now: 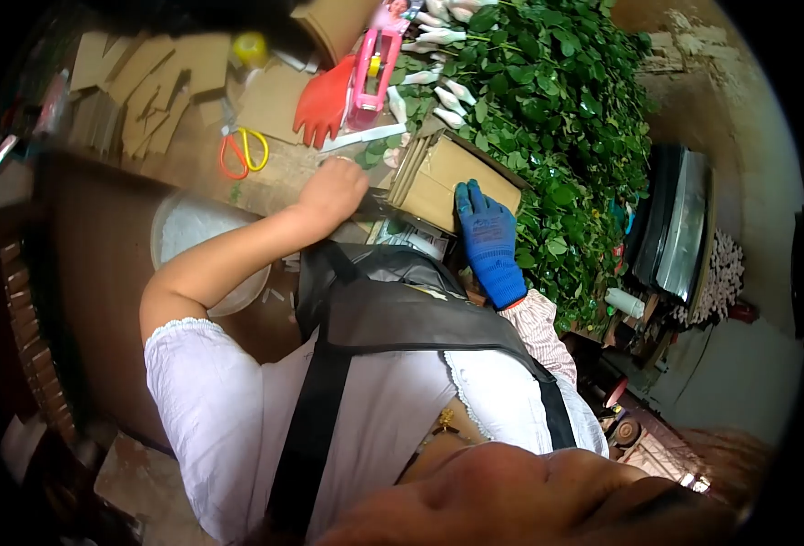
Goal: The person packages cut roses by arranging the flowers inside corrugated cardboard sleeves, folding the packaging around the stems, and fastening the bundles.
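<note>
My right hand, in a blue knitted work glove, lies with outstretched fingers on the flat cardboard inside a dark-edged box or frame at the table's front edge. My left hand is bare and curled at the table edge, left of that cardboard. Its fingertips are hidden, so what they hold, if anything, does not show. Beyond it lie a red glove, a pink tape dispenser and a white strip. Scissors with orange and yellow handles rest farther left.
Leafy green stems are heaped at the right, with several white-wrapped flower heads. Cut cardboard pieces and a yellow tape roll are at the back left. A pale bucket stands below the table edge.
</note>
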Motion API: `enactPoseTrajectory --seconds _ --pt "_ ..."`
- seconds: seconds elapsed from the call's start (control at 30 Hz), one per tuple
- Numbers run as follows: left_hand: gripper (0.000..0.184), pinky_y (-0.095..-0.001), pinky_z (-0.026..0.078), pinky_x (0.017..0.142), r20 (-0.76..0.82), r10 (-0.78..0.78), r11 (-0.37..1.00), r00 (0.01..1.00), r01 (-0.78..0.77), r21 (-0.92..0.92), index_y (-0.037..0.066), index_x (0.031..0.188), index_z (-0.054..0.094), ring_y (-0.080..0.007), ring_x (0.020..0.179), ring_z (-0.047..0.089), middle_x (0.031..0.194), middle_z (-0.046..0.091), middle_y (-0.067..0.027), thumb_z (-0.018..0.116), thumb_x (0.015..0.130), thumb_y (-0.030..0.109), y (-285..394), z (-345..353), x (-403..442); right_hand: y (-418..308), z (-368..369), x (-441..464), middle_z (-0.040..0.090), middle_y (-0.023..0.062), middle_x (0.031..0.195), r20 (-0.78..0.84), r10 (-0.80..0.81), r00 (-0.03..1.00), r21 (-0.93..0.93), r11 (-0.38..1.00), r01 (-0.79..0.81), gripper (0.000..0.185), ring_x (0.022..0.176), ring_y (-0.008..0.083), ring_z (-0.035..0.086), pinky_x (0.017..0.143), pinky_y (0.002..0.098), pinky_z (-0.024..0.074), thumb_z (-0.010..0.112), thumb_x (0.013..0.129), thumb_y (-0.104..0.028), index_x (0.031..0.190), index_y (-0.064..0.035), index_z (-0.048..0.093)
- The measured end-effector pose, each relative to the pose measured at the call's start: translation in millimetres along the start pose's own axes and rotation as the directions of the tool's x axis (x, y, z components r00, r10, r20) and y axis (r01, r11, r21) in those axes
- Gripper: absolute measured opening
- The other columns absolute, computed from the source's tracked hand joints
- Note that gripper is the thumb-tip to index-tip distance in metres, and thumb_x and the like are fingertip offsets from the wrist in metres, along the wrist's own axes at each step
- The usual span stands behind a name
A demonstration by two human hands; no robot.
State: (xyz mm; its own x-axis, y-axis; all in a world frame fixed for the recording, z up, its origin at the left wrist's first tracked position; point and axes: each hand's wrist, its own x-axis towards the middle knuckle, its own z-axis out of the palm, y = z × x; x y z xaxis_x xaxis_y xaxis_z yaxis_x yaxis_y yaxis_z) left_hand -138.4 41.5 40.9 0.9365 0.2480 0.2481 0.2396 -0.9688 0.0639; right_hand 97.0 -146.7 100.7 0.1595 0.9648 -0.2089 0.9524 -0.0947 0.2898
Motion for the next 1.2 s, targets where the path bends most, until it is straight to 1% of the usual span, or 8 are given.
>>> enactPoseTrajectory --seconds 0.4,0.43,0.53,0.57,0.67,1.03,1.13,1.2 --pt "0.006 -0.0431 0.051 0.059 0.155 0.315 0.933 0.936 -0.276 -0.231 0.011 0.086 0.057 -0.0253 0.058 0.063 0.066 0.059 -0.0068 0.056 0.082 0.015 -35 7 47 -3 -3 0 0.050 0.0126 0.144 0.032 0.027 0.999 -0.003 1.000 -0.027 0.053 0.113 0.0243 0.061 0.090 0.0365 0.0504 0.055 0.087 -0.008 0.140 -0.0087 0.048" --pt "0.009 -0.0436 0.053 0.077 0.238 0.339 0.934 0.910 -0.297 -0.197 0.011 0.089 0.057 -0.0247 0.069 0.064 0.073 0.060 -0.0064 0.056 0.082 0.016 -39 7 52 -3 -4 0 0.051 0.0125 0.144 0.030 0.033 0.999 0.012 0.999 -0.033 0.052 0.113 0.0245 0.061 0.089 0.0366 0.0506 0.055 0.087 -0.008 0.139 -0.0088 0.049" --pt "0.013 -0.0433 0.047 0.096 -0.154 0.650 0.745 0.744 -0.664 -0.067 0.010 0.093 0.057 -0.0240 0.083 0.062 0.081 0.060 -0.0061 0.056 0.083 0.018 -64 10 82 -3 -6 -2 0.053 0.0121 0.143 0.000 0.046 0.999 0.027 0.999 -0.046 0.053 0.111 0.0251 0.063 0.091 0.0368 0.0513 0.056 0.087 -0.008 0.139 -0.0093 0.049" --pt "0.014 -0.0430 0.037 0.108 -0.012 0.626 0.779 0.780 -0.625 -0.048 0.010 0.096 0.056 -0.0239 0.091 0.059 0.086 0.058 -0.0054 0.055 0.083 0.017 -70 12 91 -4 -5 -3 0.053 0.0121 0.142 -0.010 0.050 0.999 0.031 0.998 -0.050 0.053 0.111 0.0251 0.063 0.091 0.0367 0.0513 0.056 0.086 -0.008 0.139 -0.0093 0.049" --pt "0.011 -0.0393 0.044 0.093 0.007 0.371 0.885 0.928 -0.357 0.299 0.009 0.092 0.058 -0.0250 0.091 0.057 0.084 0.057 -0.0055 0.055 0.083 0.014 -74 24 116 -5 1 -3 0.052 0.0123 0.143 -0.021 0.065 0.998 0.045 0.997 -0.064 0.052 0.112 0.0249 0.062 0.090 0.0373 0.0510 0.056 0.086 -0.008 0.138 -0.0092 0.050" --pt "0.007 -0.0392 0.050 0.078 -0.161 0.645 0.764 0.747 -0.637 0.101 0.008 0.088 0.056 -0.0269 0.083 0.060 0.080 0.059 -0.0089 0.055 0.082 0.013 -91 45 174 -10 -3 -5 0.047 0.0121 0.148 0.017 0.122 0.992 0.126 0.984 -0.123 0.054 0.115 0.0249 0.059 0.095 0.0390 0.0479 0.055 0.086 -0.009 0.140 -0.0096 0.048" --pt "0.008 -0.0421 0.052 0.062 0.232 0.428 0.902 0.874 -0.430 -0.042 0.007 0.089 0.056 -0.0303 0.070 0.066 0.072 0.063 -0.0115 0.055 0.084 0.013 -87 47 169 -10 -9 -3 0.047 0.0122 0.147 0.039 0.134 0.990 0.176 0.975 -0.139 0.052 0.114 0.0254 0.059 0.095 0.0400 0.0473 0.054 0.087 -0.009 0.139 -0.0096 0.048" --pt "0.009 -0.0441 0.050 0.051 0.200 0.378 0.926 0.904 -0.373 -0.067 0.008 0.090 0.058 -0.0327 0.061 0.067 0.067 0.064 -0.0134 0.055 0.085 0.014 -92 54 166 -9 -13 -3 0.048 0.0123 0.146 0.029 0.138 0.990 0.221 0.965 -0.141 0.050 0.114 0.0258 0.059 0.095 0.0406 0.0471 0.053 0.087 -0.009 0.137 -0.0095 0.049"
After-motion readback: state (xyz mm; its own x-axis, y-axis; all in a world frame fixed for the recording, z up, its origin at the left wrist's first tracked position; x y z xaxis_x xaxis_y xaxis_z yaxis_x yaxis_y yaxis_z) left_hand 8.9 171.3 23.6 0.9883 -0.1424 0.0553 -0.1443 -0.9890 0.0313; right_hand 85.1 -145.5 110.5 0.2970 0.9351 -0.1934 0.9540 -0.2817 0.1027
